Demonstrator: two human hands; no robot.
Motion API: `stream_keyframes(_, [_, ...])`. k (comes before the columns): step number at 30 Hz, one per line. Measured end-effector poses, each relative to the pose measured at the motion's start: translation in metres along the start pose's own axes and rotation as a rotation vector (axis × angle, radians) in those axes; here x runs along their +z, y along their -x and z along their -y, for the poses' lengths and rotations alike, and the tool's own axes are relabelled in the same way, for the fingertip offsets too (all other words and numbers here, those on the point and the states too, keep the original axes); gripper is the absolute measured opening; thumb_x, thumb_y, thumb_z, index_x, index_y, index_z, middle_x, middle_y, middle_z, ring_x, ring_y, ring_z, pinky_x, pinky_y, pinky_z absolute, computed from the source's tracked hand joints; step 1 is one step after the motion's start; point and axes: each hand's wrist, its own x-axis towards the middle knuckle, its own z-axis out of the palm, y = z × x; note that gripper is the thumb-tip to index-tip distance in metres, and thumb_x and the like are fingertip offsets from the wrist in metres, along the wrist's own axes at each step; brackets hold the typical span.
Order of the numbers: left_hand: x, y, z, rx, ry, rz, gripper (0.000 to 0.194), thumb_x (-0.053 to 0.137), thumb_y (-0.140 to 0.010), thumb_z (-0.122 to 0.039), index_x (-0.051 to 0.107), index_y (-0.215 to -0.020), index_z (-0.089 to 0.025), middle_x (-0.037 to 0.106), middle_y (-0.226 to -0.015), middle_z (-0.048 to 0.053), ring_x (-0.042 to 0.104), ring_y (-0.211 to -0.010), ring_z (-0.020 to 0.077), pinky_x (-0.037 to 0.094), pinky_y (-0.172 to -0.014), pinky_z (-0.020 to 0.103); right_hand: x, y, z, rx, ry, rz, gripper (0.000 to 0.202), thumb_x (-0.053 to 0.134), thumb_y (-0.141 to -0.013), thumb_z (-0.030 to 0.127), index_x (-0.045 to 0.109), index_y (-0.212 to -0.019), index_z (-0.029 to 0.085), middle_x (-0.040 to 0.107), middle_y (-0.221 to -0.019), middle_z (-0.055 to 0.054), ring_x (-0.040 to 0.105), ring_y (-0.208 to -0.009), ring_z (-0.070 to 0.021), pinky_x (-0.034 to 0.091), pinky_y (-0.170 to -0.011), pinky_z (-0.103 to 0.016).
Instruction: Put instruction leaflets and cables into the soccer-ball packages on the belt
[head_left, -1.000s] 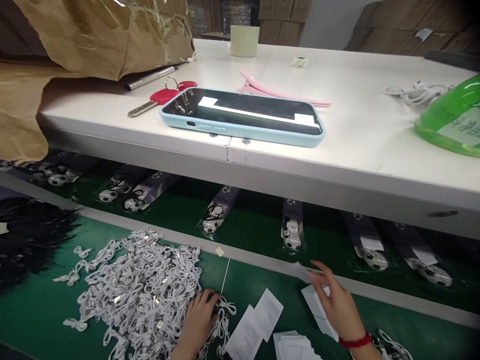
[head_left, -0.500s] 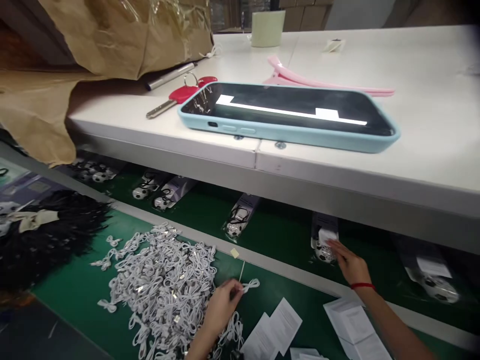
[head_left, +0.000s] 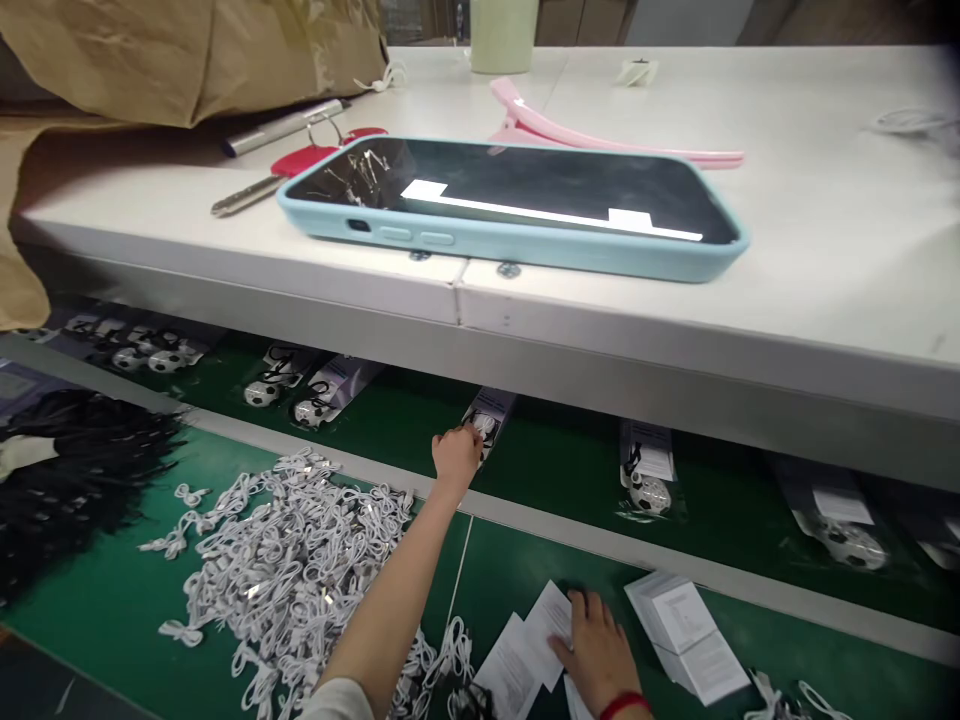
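My left hand [head_left: 457, 455] reaches over the green belt, its fingers closed at a bagged item [head_left: 491, 408] with a white cable at the fingertips. My right hand [head_left: 598, 645], with a red band at the wrist, has its fingers apart on the loose printed leaflets [head_left: 514, 665]. To its right lies a stack of folded leaflets [head_left: 686, 635]. A large heap of white cables [head_left: 300, 570] spreads on the green table left of my left forearm. Another bagged soccer-ball item [head_left: 649, 490] lies on the belt, a leaflet on its upper part.
A white shelf [head_left: 840, 260] spans above the belt, bearing a blue-cased phone [head_left: 517, 205], keys [head_left: 300, 160], a pink clip [head_left: 562, 130] and brown paper [head_left: 187, 60]. Black cords [head_left: 82, 470] are piled at the left.
My left hand has moved from beside the cable heap up to a bagged item. My right hand has left the belt and come down to the leaflets. The view has shifted.
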Motion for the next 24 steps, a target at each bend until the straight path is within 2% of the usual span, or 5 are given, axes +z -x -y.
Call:
stream_keyframes(3, [-0.002,-0.005,0.002,-0.002,-0.054,0.031,0.020,0.048,-0.088,-0.028,0.066,-0.084,-0.019,0.069,-0.079,0.008,0.065,-0.084,0.0243,0.041,-0.083,0.039,0.016,0.008,0.022,0.144,0.013,0.002,0.057,0.068,-0.071,0.028,0.052,-0.124,0.013,0.055,-0.124,-0.020,0.050,-0.115,-0.0362,0.042,-0.089,-0.046])
stream_keyframes(6, [-0.005,-0.008,0.007,-0.002,-0.077,0.057,0.021,0.049,-0.088,-0.030,0.066,-0.082,-0.018,0.068,-0.079,0.009,0.065,-0.084,0.0250,0.042,-0.083,0.040,0.009,0.000,0.024,0.215,-0.034,0.022,0.054,0.074,-0.064,0.029,0.056,-0.112,0.013,0.058,-0.116,-0.018,0.051,-0.111,-0.0351,0.040,-0.088,-0.046])
stream_keyframes(14, [-0.002,0.006,0.003,0.078,0.028,0.020,0.033,0.038,-0.091,-0.017,0.056,-0.118,-0.024,0.060,-0.113,0.010,0.061,-0.098,0.0235,0.044,-0.084,0.037,0.006,-0.011,-0.011,0.168,-0.375,0.034,0.004,0.053,-0.079,0.023,0.055,-0.076,0.023,0.064,-0.094,-0.006,0.062,-0.093,-0.0251,0.044,-0.078,-0.036])
stream_keyframes(19, [-0.003,0.088,0.043,0.134,0.166,0.027,0.035,0.029,-0.093,-0.021,0.055,-0.118,-0.023,0.060,-0.114,0.008,0.063,-0.093,0.0186,0.049,-0.079,0.030,-0.014,-0.006,-0.030,0.110,-0.606,-0.091,0.013,0.043,-0.085,0.034,0.044,-0.076,0.025,0.065,-0.071,-0.001,0.066,-0.073,-0.0192,0.048,-0.068,-0.026])
stream_keyframes(24, [0.009,0.218,0.107,0.010,0.458,0.158,0.038,0.029,-0.091,-0.031,0.061,-0.111,-0.033,0.064,-0.112,0.006,0.061,-0.104,0.0209,0.052,-0.085,0.033,-0.099,-0.032,-0.008,-0.016,-0.679,-0.416,0.048,0.036,-0.091,0.045,0.041,-0.132,0.021,0.072,-0.101,-0.008,0.069,-0.073,-0.0222,0.052,-0.060,-0.029])
